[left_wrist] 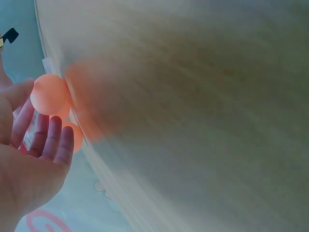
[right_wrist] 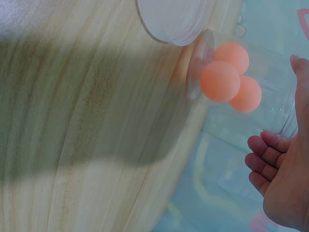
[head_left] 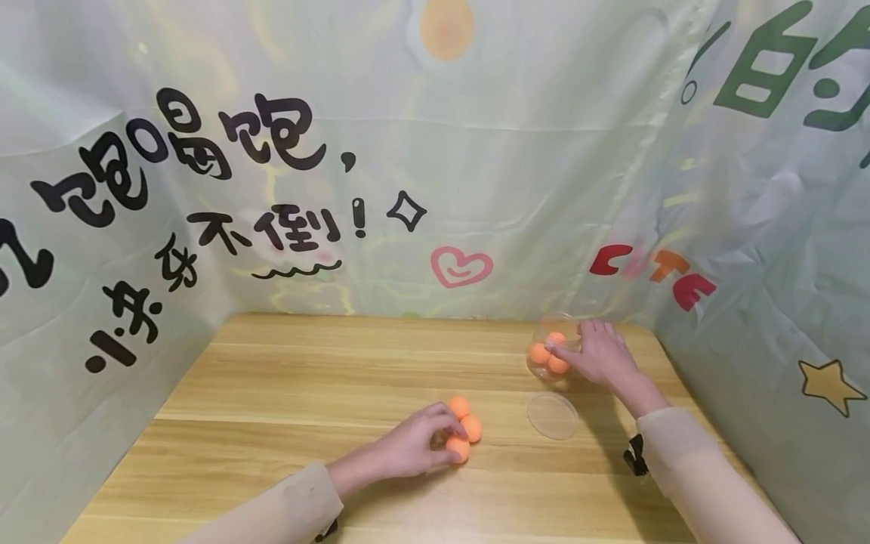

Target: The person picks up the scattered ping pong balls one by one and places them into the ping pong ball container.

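Observation:
Three orange ping-pong balls [head_left: 472, 429] sit touching in a bent row on the table. My left hand [head_left: 420, 440] reaches them from the left, its thumb and forefinger pinching the nearest ping-pong ball [left_wrist: 50, 94]. The other fingers are spread, loosely curved, in the left wrist view. At the back right stands a clear plastic jar [head_left: 547, 326] with three orange ping-pong balls [right_wrist: 220, 81] at its bottom. My right hand [head_left: 603, 353] grips the jar near its open rim, thumb on one side and fingers round the other. A clear round lid [head_left: 553, 416] lies flat in front of the jar.
The wooden table [head_left: 306, 378] is bounded by printed cloth [head_left: 530, 189] at the back and both sides. The jar stands close to the back edge. Black straps [head_left: 636, 455] hang at the sleeves.

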`<state>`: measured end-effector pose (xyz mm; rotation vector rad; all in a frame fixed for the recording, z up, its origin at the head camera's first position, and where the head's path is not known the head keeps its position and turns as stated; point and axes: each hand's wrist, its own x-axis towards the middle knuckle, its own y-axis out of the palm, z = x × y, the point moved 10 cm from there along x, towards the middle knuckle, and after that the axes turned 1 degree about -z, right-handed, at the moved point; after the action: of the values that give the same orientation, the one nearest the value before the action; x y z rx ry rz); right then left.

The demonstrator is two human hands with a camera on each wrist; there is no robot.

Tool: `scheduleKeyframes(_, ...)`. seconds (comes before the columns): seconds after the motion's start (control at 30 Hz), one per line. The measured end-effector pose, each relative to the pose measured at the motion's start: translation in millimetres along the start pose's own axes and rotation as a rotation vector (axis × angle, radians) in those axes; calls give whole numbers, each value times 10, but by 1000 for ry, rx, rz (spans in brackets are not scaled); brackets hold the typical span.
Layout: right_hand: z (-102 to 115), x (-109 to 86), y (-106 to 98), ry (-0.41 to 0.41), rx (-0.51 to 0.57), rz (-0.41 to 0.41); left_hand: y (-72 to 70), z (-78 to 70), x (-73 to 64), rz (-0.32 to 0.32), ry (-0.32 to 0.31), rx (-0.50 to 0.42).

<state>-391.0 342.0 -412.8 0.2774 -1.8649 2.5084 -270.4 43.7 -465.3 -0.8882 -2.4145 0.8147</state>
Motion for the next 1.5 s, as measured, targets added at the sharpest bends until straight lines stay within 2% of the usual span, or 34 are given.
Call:
scheduleKeyframes(0.6,9,-6,-22,-4,-14,-9,47,-35,-8,45,25,-7)
scheduleKeyframes(1.1,26,-10,-19,-19,-18,-14,30,-100,-42,28,56,-16)
scheduleKeyframes(1.3,33,-25,-19,-17,-20,-16,24,-130,-56,20,50,-41)
scheduleKeyframes(1.5,52,-28,-24,-11,-13,-17,5,-203,-59,3,88,-46)
